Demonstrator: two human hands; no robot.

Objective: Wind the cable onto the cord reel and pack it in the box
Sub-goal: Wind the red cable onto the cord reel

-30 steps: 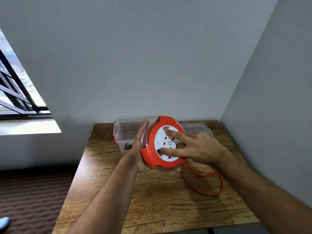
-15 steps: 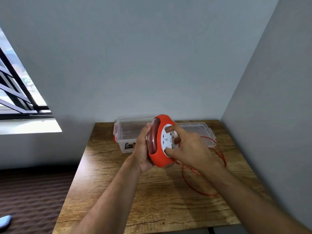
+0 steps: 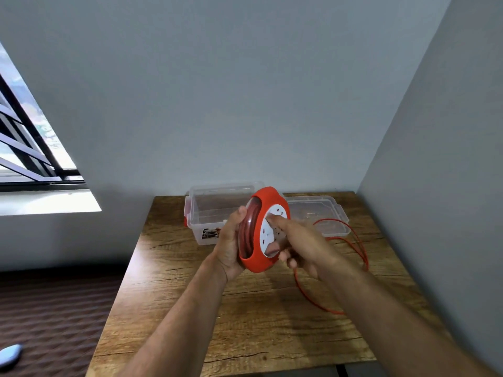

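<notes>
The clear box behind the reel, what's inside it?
Through the clear box walls nothing shows inside. The cord reel and the left hand cover its right end, so that part cannot be seen.

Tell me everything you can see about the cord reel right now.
The cord reel is a round orange shell around a white socket face, with a clear side showing red cable coiled inside. It is held above the wooden table, on edge. The left hand cups its back; the right hand presses fingers on the white face. Loose orange cable trails from it onto the table.
</notes>
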